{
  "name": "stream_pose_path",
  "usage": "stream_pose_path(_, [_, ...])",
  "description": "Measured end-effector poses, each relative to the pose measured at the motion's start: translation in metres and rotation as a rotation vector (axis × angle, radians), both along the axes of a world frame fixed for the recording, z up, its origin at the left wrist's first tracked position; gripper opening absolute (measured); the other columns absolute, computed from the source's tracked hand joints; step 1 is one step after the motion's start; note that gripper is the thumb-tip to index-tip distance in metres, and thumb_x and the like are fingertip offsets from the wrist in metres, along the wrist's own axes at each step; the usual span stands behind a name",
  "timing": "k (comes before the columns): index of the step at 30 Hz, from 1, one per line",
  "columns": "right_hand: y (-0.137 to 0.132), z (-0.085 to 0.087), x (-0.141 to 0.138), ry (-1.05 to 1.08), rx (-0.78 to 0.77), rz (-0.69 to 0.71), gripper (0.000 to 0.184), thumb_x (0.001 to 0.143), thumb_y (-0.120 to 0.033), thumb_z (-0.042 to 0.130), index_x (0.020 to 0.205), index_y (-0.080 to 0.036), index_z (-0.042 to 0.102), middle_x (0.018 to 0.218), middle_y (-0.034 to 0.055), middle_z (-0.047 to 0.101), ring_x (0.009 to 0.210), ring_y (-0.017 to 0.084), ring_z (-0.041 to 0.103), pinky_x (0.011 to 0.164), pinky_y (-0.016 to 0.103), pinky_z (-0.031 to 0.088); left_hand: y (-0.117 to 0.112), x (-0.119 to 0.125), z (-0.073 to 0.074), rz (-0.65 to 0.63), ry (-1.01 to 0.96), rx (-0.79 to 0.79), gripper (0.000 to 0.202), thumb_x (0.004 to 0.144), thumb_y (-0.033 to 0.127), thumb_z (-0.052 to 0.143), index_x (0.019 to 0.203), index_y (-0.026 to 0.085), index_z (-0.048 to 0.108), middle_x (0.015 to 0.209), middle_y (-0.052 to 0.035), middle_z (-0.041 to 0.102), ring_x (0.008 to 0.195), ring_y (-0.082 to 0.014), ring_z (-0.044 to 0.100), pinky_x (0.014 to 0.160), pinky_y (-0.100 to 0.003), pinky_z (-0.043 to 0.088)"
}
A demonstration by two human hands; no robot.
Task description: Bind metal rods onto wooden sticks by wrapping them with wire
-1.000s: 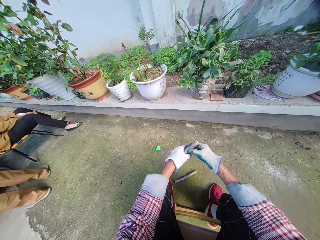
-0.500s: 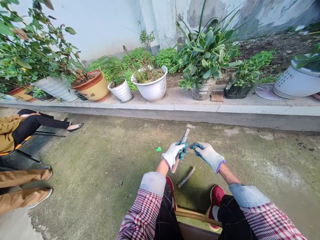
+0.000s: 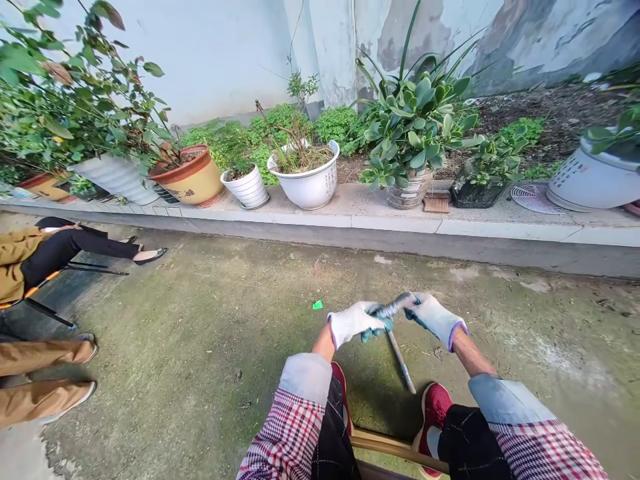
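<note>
My left hand [image 3: 361, 322], in a white glove with blue-green coated fingers, is closed around a wooden stick [image 3: 395, 306] partly wrapped in silvery wire. At the stick's other end, my right hand [image 3: 433, 315], gloved alike, has its fingers closed on it. The stick slants up to the right between both hands and is slightly blurred. Below my left hand, a second wire-wrapped stick [image 3: 400, 360] points down towards my right shoe. Whether the two sticks are joined I cannot tell.
My red shoes [image 3: 436, 404] flank a wooden bar [image 3: 395, 447]. A green scrap [image 3: 317, 305] lies on the concrete ground. Ahead runs a low ledge [image 3: 310, 225] with several potted plants, including a white pot [image 3: 307, 187]. At left, a person [image 3: 50, 250] sits; another's brown trouser legs [image 3: 45, 400] show.
My right hand, earlier apart from the stick, now grips its end. The held stick has tipped to the right. The second stick has swung round to slant the other way.
</note>
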State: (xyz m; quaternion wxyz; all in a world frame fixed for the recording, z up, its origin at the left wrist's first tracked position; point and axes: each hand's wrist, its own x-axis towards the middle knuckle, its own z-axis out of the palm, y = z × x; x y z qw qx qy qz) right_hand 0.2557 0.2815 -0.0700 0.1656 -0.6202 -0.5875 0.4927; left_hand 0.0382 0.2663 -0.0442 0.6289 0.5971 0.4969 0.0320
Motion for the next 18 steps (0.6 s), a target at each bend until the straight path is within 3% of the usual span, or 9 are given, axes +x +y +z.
stream_pose_path(3, [-0.012, 0.002, -0.021, 0.037, -0.095, 0.067, 0.027, 0.076, -0.031, 0.052, 0.088, -0.018, 0.072, 0.059, -0.0019, 0.056, 0.044, 0.010, 0.042, 0.042, 0.023, 0.034, 0.014, -0.012, 0.002, 0.192, 0.163, 0.184, 0.035, 0.095, 0.037, 0.051, 0.124, 0.020, 0.058, 0.091, -0.0027, 0.065, 0.063, -0.0099, 0.057, 0.055, -0.021, 0.048])
stream_pose_path(5, [-0.019, 0.006, -0.030, 0.072, -0.136, 0.123, 0.026, 0.075, -0.026, 0.053, 0.089, -0.018, 0.073, 0.059, -0.0022, 0.058, 0.044, 0.010, 0.043, 0.042, 0.022, 0.035, 0.018, -0.018, -0.003, 0.222, 0.285, 0.253, 0.031, 0.093, 0.034, 0.054, 0.119, 0.019, 0.060, 0.092, -0.0055, 0.066, 0.074, -0.0150, 0.062, 0.064, -0.026, 0.051])
stream_pose_path(8, [-0.018, 0.013, -0.025, 0.069, -0.098, 0.127, 0.022, 0.074, -0.025, 0.054, 0.085, -0.019, 0.072, 0.059, -0.0026, 0.057, 0.045, 0.009, 0.043, 0.042, 0.022, 0.033, 0.011, -0.015, -0.011, 0.118, 0.344, 0.248, 0.017, 0.077, 0.023, 0.069, 0.093, 0.019, 0.068, 0.081, -0.0059, 0.065, 0.084, -0.0228, 0.065, 0.075, -0.033, 0.051])
stream_pose_path(11, [-0.008, 0.015, -0.001, 0.031, -0.045, 0.075, 0.018, 0.072, -0.027, 0.054, 0.077, -0.018, 0.070, 0.057, -0.0031, 0.053, 0.047, 0.010, 0.042, 0.042, 0.022, 0.030, -0.005, -0.003, -0.009, -0.077, 0.223, 0.118, 0.014, 0.065, 0.018, 0.079, 0.074, 0.019, 0.068, 0.063, -0.0016, 0.060, 0.065, -0.0189, 0.061, 0.062, -0.029, 0.049])
stream_pose_path(14, [-0.002, 0.013, 0.012, 0.053, -0.043, 0.021, 0.021, 0.074, -0.033, 0.054, 0.079, -0.018, 0.068, 0.058, -0.0033, 0.052, 0.047, 0.010, 0.041, 0.042, 0.022, 0.030, -0.010, 0.004, 0.003, -0.146, 0.035, 0.019, 0.023, 0.078, 0.031, 0.073, 0.098, 0.019, 0.071, 0.072, -0.0007, 0.064, 0.056, -0.0121, 0.055, 0.050, -0.022, 0.045])
stream_pose_path(18, [-0.011, 0.009, -0.006, 0.168, -0.103, 0.031, 0.027, 0.074, -0.036, 0.054, 0.087, -0.018, 0.069, 0.063, -0.0018, 0.057, 0.047, 0.010, 0.045, 0.043, 0.023, 0.035, 0.005, -0.003, 0.013, 0.104, 0.087, 0.166, 0.037, 0.097, 0.036, 0.048, 0.129, 0.019, 0.057, 0.089, -0.0027, 0.064, 0.061, -0.0098, 0.056, 0.052, -0.019, 0.046])
